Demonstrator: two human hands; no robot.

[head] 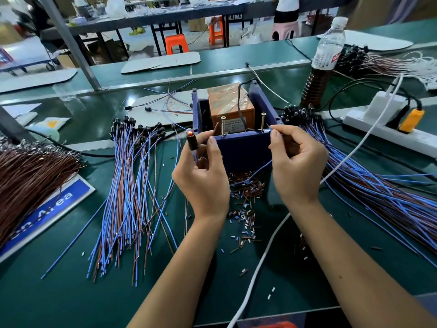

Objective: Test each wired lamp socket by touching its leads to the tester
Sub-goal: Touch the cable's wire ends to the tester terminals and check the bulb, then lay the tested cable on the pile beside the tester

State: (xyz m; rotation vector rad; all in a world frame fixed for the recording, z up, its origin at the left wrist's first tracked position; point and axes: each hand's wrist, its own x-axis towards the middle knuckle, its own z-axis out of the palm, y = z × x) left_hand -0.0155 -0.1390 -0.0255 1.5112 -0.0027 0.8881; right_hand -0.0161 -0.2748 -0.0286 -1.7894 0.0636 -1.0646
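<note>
I'm in a factory assembly hall: my green-topped desk [71,292] runs long like a line, heaped with bundles of wired sockets [127,185] and cut wire offcuts [246,223]; beyond stand more long desks [165,15] and orange plastic stools [176,43].

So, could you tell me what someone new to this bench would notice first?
Probably the lit lamp socket, glowing orange in the left hand just left of the blue tester box at the centre. The right hand pinches a blue lead at the box's front right corner, near two upright screws. Bundles of blue and brown wired sockets fan across the green bench on both sides.
</note>
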